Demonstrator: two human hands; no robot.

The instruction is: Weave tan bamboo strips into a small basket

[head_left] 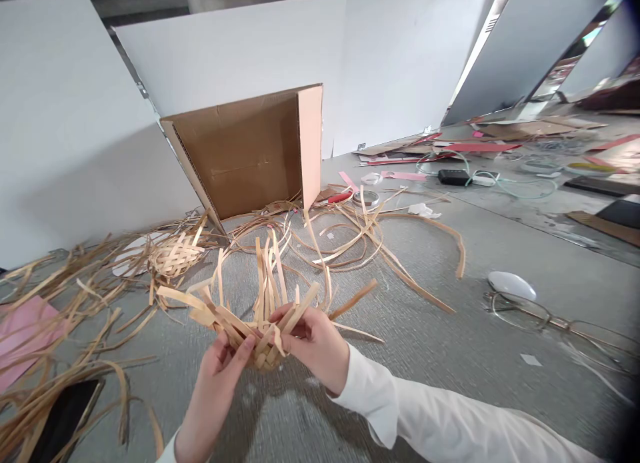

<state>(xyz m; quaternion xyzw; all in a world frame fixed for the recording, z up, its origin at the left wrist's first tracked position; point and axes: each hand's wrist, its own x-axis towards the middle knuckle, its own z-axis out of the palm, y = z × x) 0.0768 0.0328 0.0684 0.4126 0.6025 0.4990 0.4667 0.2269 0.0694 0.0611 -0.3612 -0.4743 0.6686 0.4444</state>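
Note:
My hands hold a half-woven basket of pale wood strips (pixel 263 336) in front of me, its long strip ends standing upward and fanning out. My left hand (pixel 217 376) grips its lower left side, and my right hand (pixel 313 336) pinches the strips on its right side. Part of the woven base is hidden behind my fingers. To the left lies a smaller woven piece of the same strips (pixel 175 258). A tangle of loose wood strips (pixel 345 240) lies beyond the basket.
A folded cardboard sheet (pixel 240 156) stands before white partition boards (pixel 240 56). Eyeglasses (pixel 530 320) and a white computer mouse (pixel 511 286) lie to the right. A black phone (pixel 65 420) and pink paper (pixel 25 336) lie at left among strips. Cables and scraps lie far right.

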